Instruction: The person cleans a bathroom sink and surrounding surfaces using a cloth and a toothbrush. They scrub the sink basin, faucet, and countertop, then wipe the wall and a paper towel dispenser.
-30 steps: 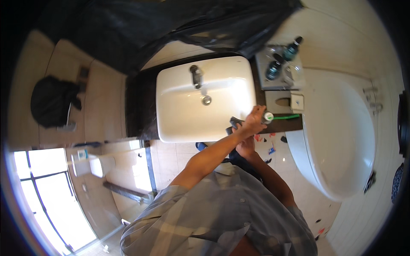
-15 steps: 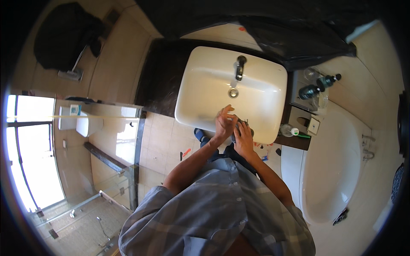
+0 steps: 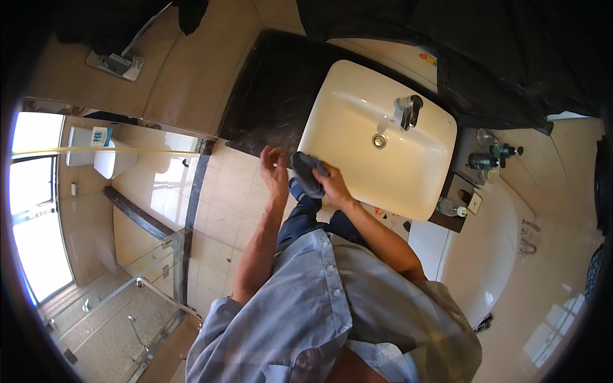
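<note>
Held in my right hand (image 3: 332,184) is a dark grey, shoe-shaped thing (image 3: 306,173), tilted, at the near left corner of the white sink (image 3: 357,185). My fingers wrap its right side, and its exact kind is hard to make out. Just left of it my left hand (image 3: 274,171) is raised with its fingers apart and holds nothing that shows. The chrome tap (image 3: 409,113) stands at the far side of the basin, behind the drain (image 3: 379,141).
Dark countertop (image 3: 268,96) extends left of the sink. Dark pump bottles (image 3: 482,159) and a clear bottle (image 3: 451,207) stand at its right, by the bathtub (image 3: 476,262). A glass shower enclosure (image 3: 143,262) and toilet (image 3: 113,159) are at left. Black sheeting (image 3: 498,64) hangs beyond the sink.
My view has turned, so the sink sits farther right. My hands have moved from the sink's front edge to its left corner. They have separated, leaving the grey thing in my right hand.
</note>
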A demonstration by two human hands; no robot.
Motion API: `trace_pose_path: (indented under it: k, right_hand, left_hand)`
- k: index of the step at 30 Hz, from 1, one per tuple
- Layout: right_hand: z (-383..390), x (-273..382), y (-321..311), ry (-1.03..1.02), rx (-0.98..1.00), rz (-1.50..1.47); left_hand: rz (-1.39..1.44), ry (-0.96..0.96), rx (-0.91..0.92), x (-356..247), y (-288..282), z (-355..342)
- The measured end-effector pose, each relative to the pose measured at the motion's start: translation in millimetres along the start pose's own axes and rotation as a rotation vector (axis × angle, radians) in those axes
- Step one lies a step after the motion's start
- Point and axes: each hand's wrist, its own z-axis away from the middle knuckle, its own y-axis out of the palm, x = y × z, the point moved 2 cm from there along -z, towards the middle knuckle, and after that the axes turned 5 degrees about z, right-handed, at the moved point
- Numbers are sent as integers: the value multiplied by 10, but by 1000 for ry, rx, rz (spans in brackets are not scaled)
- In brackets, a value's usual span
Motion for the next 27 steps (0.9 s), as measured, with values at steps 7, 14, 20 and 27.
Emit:
trace_pose_path:
  k: [7,14,20,27]
  right_hand:
    - [-237,602,358,259,90,-748]
    - [-375,752,239,-131,-106,695]
    - [-578,733,174,-120,71,39]
    - [-932,453,-161,-33,-95,654]
  left_hand:
    - [681,-831,306,-469,-51,-194]
    - [875,-948,347,-743,-67,-100]
    - [717,-780,268,-584,-89,-196]
    - [737,-707,135,-728,208,-338]
